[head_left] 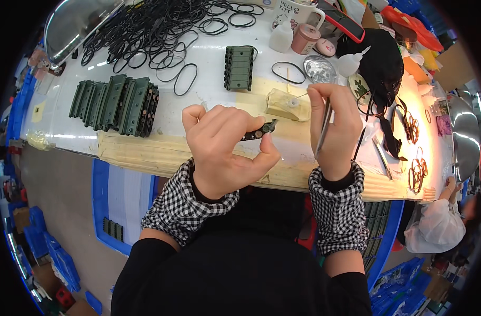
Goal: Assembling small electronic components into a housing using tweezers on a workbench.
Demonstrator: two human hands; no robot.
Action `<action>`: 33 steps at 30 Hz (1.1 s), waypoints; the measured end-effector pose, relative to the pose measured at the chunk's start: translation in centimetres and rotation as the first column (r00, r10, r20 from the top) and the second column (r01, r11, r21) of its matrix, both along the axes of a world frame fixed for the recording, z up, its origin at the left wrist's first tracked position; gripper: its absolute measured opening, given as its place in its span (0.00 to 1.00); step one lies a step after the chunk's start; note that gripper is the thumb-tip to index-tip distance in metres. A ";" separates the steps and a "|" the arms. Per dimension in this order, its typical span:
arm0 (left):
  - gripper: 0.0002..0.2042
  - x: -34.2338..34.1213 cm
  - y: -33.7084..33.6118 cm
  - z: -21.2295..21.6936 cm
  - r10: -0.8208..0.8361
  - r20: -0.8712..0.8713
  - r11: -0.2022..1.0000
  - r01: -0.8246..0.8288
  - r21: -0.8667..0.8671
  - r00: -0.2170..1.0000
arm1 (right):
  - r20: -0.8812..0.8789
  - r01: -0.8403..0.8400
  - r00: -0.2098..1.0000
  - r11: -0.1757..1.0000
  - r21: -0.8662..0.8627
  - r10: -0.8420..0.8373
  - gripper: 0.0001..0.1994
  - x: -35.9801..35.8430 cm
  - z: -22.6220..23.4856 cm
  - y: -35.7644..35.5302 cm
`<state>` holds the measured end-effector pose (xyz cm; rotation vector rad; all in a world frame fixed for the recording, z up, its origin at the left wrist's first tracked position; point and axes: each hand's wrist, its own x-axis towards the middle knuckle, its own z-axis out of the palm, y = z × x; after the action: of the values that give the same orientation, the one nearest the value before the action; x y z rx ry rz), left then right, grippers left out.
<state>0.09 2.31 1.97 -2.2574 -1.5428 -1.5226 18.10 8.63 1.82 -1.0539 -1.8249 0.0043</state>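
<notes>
My left hand [224, 145] is closed, pinching a small dark green toy vehicle part with round wheels [259, 131] between thumb and fingers. Much of that part is hidden by the fingers. Upright in my right hand [338, 124] is a slim metal tool that looks like tweezers [323, 131]. Its upper end, near the fingertips, points toward a tape-wrapped block [288, 105]. The two hands are apart, both over the near edge of the table. Beyond them lies a green ribbed toy part [239, 68]. Several similar green parts [117, 105] stand in a row at the left.
A heap of black rubber bands [146, 34] covers the back left. Back right are a white mug [296, 13], squeeze bottles [351, 62], a round metal dish [320, 69] and a black cloth bag [380, 66]. Below the table sits a blue tray [98, 200]. Another person [435, 224] is at the right.
</notes>
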 end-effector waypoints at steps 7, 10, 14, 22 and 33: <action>0.10 0.3 -0.3 -0.2 0.082 -0.102 0.992 -0.071 0.106 0.991 | -0.239 -0.045 0.971 0.998 -0.048 0.033 0.02 -0.1 1.6 -2.6; 0.09 0.6 -0.4 -0.1 0.079 -0.104 0.992 -0.068 0.105 0.991 | -0.432 -0.334 0.877 0.913 -0.234 0.210 0.03 0.0 1.8 -4.1; 0.09 1.0 -0.4 -0.1 0.052 -0.093 0.992 -0.041 0.123 0.994 | -0.595 -0.490 0.773 0.804 -0.338 0.220 0.03 -0.9 1.9 -5.0; 0.09 1.1 -0.6 0.1 0.056 -0.080 0.987 -0.043 0.158 0.995 | -0.544 -0.480 0.797 0.824 -0.303 0.264 0.03 -1.0 1.7 -5.1; 0.09 0.8 -0.8 -0.2 0.043 -0.067 0.989 -0.032 0.145 0.997 | -0.464 -0.175 0.884 0.964 -0.202 0.063 0.03 -0.3 0.9 -3.2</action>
<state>0.94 1.55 1.82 -2.1662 -1.4005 -1.4766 17.81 5.42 2.70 -0.9990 -1.4753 0.5189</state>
